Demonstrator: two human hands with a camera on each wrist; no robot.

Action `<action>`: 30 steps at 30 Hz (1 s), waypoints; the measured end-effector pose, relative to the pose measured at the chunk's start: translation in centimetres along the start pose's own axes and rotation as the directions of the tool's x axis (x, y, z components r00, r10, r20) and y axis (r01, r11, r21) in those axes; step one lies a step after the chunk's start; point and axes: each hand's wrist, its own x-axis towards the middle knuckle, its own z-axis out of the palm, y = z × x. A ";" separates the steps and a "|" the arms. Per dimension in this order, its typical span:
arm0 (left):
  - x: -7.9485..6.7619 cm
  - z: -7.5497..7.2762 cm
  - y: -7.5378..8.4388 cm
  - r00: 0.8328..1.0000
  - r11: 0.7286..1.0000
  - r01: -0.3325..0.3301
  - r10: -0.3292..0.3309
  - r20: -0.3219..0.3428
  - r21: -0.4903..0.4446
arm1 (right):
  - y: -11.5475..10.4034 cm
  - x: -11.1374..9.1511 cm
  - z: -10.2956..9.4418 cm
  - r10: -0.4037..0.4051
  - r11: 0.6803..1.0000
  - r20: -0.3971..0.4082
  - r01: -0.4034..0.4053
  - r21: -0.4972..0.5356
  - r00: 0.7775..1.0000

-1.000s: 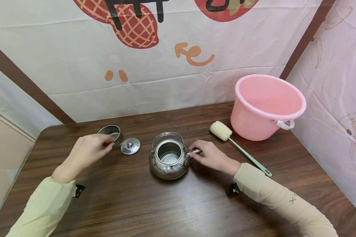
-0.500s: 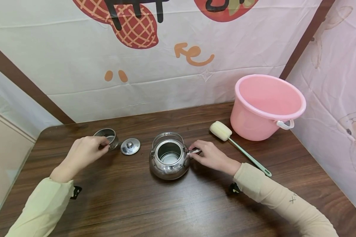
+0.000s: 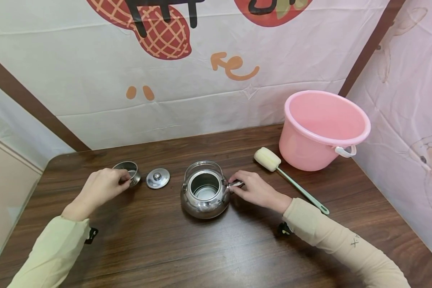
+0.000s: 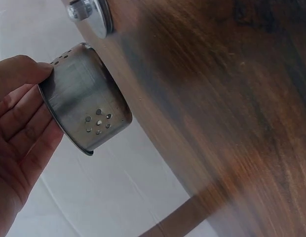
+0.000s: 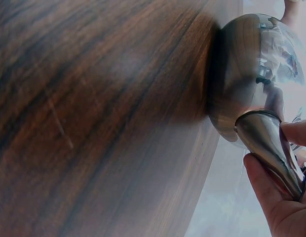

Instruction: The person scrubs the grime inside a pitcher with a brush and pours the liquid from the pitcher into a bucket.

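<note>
The bench (image 3: 209, 256) is dark brown wood grain, with a pale sheen on its near part. Midway, a kettle (image 3: 205, 207) sits upright, round and mirror-bright, hoop handle (image 3: 203, 163) raised; the right grip (image 3: 256, 190) pinches its tapered spout (image 5: 265, 142). Left of it, the left grip (image 3: 104, 187) pinches the rim of a strainer (image 4: 86, 94), a duller steel cup with clustered holes; whether its base touches the bench I cannot tell. A knobbed lid (image 3: 158, 178) lies between the two. A pink bucket (image 3: 306, 150) stands farther back, before a white cloth wall (image 3: 187, 112) printed red and orange.

One each: kettle (image 3: 204, 207), strainer (image 4: 80, 96), lid (image 3: 158, 179), brush (image 3: 268, 159), bucket (image 3: 306, 149)
</note>
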 end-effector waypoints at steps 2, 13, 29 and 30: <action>0.0 0.1 -0.1 1.000 1.000 0.002 -0.002 0.011 0.003 | 0.0 0.0 0.0 -0.001 1.000 -0.001 0.001 0.000 1.000; -0.2 0.8 -0.8 0.997 1.000 0.016 -0.016 0.080 0.005 | -0.1 0.0 0.0 -0.002 1.000 0.000 0.002 -0.001 1.000; -0.1 1.4 -0.9 0.991 1.000 0.027 -0.025 0.130 -0.014 | -0.1 0.0 -0.1 0.000 1.000 -0.001 0.000 -0.003 1.000; -0.1 1.5 -0.9 0.990 0.999 0.032 -0.029 0.140 -0.018 | -0.1 0.0 -0.1 0.002 1.000 0.000 -0.002 -0.002 1.000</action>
